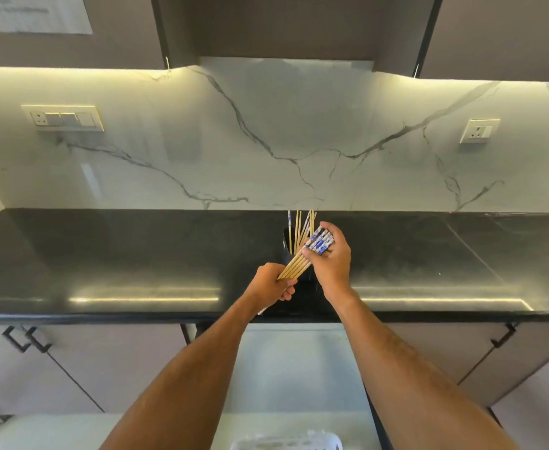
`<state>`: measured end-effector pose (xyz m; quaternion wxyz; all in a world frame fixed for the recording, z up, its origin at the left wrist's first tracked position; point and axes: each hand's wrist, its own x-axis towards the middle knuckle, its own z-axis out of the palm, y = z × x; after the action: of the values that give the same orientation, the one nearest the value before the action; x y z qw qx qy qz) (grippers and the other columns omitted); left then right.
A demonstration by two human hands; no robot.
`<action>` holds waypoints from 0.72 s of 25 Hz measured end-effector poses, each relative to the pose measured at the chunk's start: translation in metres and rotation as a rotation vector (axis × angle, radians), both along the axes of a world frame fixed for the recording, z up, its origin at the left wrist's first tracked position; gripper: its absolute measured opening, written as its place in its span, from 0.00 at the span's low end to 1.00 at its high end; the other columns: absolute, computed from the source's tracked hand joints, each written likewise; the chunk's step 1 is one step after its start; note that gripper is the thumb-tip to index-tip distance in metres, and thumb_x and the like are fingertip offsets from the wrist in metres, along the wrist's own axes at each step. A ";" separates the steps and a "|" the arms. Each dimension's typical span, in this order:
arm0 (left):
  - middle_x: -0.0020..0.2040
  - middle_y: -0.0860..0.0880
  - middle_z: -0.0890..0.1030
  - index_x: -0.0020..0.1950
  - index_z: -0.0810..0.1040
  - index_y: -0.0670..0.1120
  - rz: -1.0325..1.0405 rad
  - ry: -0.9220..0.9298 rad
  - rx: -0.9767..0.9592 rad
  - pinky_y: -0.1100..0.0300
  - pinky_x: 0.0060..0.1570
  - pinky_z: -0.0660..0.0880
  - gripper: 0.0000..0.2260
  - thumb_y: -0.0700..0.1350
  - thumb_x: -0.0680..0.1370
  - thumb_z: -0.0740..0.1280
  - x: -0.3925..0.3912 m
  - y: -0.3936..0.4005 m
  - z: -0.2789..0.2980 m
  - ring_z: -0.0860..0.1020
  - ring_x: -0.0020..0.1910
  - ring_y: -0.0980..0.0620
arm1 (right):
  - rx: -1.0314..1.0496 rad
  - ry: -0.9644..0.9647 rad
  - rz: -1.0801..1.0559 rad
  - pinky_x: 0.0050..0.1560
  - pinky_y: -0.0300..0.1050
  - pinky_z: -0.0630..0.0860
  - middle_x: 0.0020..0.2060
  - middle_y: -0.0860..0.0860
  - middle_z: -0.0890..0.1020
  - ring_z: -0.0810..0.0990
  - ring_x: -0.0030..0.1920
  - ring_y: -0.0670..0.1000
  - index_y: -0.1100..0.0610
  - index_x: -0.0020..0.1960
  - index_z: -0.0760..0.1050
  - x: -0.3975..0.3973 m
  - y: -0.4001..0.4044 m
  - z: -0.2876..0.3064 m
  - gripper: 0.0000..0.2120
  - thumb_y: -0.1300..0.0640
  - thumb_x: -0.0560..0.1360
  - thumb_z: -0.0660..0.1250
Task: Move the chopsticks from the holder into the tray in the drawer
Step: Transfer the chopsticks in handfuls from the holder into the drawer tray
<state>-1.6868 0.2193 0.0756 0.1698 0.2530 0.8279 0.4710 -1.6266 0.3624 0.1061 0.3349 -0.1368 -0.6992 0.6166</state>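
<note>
Both hands over the black counter [104, 254], near its front edge, approx mid-length; they share one bundle of chopsticks [297, 264] held slanted, patterned blue-white ends up and to the right, bare wooden shafts running down-left. Right hand [330, 264] grips the patterned end, thumb across the top of the bundle, fingers curled round from behind; left hand [273, 285] has its fingers wrapped round the lower shafts, w/ a pale tip poking out below the fist, past the counter's front edge. Bundle is clear of the holder [287, 245]; the holder, dark and upright, sits just behind the hands, towards the counter's back edge, partly hidden by them; more chopsticks in the holder [299, 227] stand fanned out, tops reaching the foot of the marble backsplash [266, 141]. Below the counter's front edge the drawer [292, 368] stands open between the two forearms, light-coloured inside; a white tray [286, 441] shows at the bottom edge of the view, only its upper rim visible, contents can't be made out. Wall sockets [479, 131] on the backsplash, left and right.
</note>
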 end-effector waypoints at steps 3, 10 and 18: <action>0.43 0.45 0.82 0.54 0.80 0.44 0.002 0.141 -0.255 0.57 0.45 0.81 0.06 0.44 0.82 0.66 0.019 -0.017 -0.012 0.82 0.41 0.50 | 0.264 -0.106 -0.057 0.59 0.39 0.80 0.65 0.51 0.77 0.79 0.61 0.47 0.52 0.74 0.67 0.032 -0.003 -0.020 0.37 0.64 0.69 0.79; 0.55 0.44 0.82 0.60 0.78 0.45 -0.183 0.576 -0.714 0.49 0.53 0.80 0.11 0.36 0.79 0.66 0.070 -0.043 -0.057 0.81 0.52 0.43 | 1.321 -0.614 0.402 0.60 0.49 0.75 0.61 0.55 0.82 0.80 0.60 0.57 0.56 0.67 0.76 0.083 -0.031 -0.062 0.24 0.55 0.73 0.77; 0.55 0.45 0.81 0.62 0.75 0.44 -0.216 0.672 -0.700 0.54 0.53 0.78 0.11 0.39 0.80 0.68 0.130 -0.058 -0.120 0.81 0.52 0.45 | 1.324 -0.774 0.424 0.43 0.43 0.74 0.48 0.58 0.84 0.83 0.45 0.56 0.60 0.58 0.80 0.131 -0.046 -0.119 0.08 0.62 0.81 0.65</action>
<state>-1.5569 0.1609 -0.0447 0.0162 0.4029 0.9144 0.0372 -1.4955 0.3163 -0.0125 -0.0447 0.0222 -0.9982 0.0323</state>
